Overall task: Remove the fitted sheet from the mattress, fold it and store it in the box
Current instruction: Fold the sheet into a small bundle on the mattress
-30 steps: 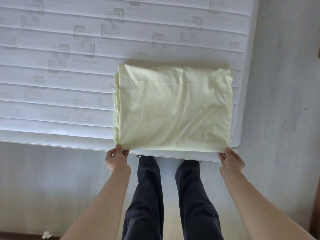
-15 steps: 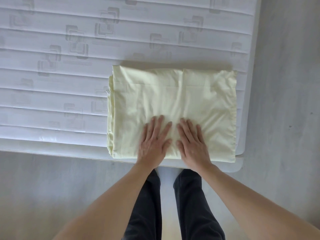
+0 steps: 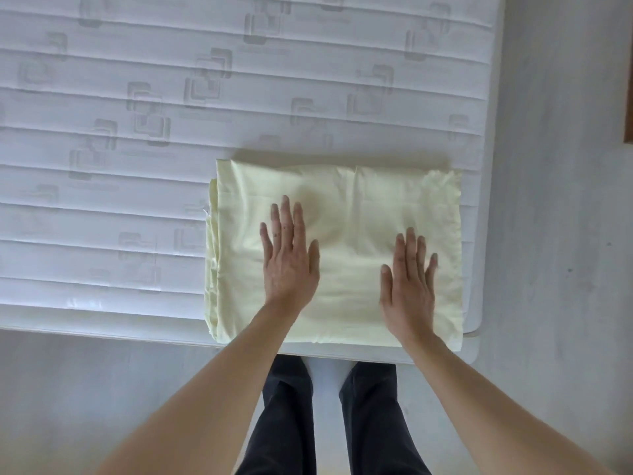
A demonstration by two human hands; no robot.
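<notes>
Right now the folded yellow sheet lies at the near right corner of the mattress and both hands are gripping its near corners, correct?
Not quite. The head view shows the left hand and right hand pressed flat, palms down, on top of the folded yellow sheet, gripping nothing. The sheet does lie at the mattress's near right corner.

A second earlier we pinched the two near corners of the folded sheet (image 3: 346, 234) at the mattress (image 3: 137, 166) edge, one hand at each corner. Half a second earlier we had let go and laid both palms flat side by side, touching, at the middle of the sheet's near part. Since then we spread them apart: our left hand (image 3: 289, 260) slid further from us and a little left, while our right hand (image 3: 409, 286) slid right, toward the sheet's right edge. Both stayed flat, fingers extended, pressing the cloth. The bumps near the middle looked flatter, though the far-right corner remained crinkled.
</notes>
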